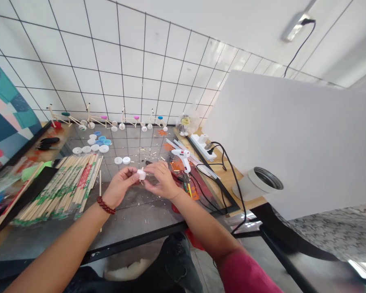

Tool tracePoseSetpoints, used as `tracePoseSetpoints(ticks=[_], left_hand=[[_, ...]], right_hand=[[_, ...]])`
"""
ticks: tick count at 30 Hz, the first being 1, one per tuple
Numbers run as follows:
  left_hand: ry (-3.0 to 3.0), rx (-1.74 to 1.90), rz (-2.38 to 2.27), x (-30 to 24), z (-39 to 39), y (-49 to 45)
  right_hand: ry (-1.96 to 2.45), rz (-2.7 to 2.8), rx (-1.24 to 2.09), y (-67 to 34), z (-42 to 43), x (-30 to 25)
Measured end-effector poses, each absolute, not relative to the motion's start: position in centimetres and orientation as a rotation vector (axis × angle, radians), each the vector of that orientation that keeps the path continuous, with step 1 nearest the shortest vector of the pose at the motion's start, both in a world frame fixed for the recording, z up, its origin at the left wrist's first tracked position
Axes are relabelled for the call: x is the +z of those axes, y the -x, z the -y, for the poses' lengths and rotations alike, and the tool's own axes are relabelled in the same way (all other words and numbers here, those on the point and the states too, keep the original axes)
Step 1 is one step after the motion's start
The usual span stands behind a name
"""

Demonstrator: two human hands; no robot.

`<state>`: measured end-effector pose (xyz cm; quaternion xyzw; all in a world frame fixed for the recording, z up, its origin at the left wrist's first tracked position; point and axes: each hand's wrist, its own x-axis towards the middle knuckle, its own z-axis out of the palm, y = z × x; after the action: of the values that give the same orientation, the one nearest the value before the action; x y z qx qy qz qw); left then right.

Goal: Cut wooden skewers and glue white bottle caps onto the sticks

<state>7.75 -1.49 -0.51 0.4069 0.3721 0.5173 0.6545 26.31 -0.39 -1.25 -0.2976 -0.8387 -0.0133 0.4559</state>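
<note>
A small white plastic cap [141, 174] is held above the glass tabletop, with a short thin tip sticking up from it. My left hand [122, 186], a beaded bracelet at its wrist, pinches the cap from the left between thumb and fingers. From the other side my right hand [162, 180] closes its fingertips at the cap's right edge and tip; part of the grip is hidden. Two white bottle caps [122, 160] lie just beyond the left hand. A white glue gun [182, 158] rests beyond the right hand. One loose wooden stick [100, 183] lies beside the left wrist.
Wrapped chopsticks [59, 185] spread across the left side. Small stick-built tricycles [129, 119] line the back edge by the wire grid. White and blue caps [99, 141] sit back left. A power strip [203, 146] with black cables [232, 171] and a white cylinder [256, 185] stand right.
</note>
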Motion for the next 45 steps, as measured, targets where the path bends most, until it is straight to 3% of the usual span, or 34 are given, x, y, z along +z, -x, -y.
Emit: tracePoseSetpoints(ticks=[6,45], left_hand=[[-0.775,0.991,-0.683,-0.37,1.51,-7.27],[-0.632,1.114,-0.713,-1.1,1.26,-7.61]], right_hand=[[0.746,2.042,0.053,-26.18,0.3,-1.28],[0.851,2.119,-0.055,-26.25,0.06,-2.17]])
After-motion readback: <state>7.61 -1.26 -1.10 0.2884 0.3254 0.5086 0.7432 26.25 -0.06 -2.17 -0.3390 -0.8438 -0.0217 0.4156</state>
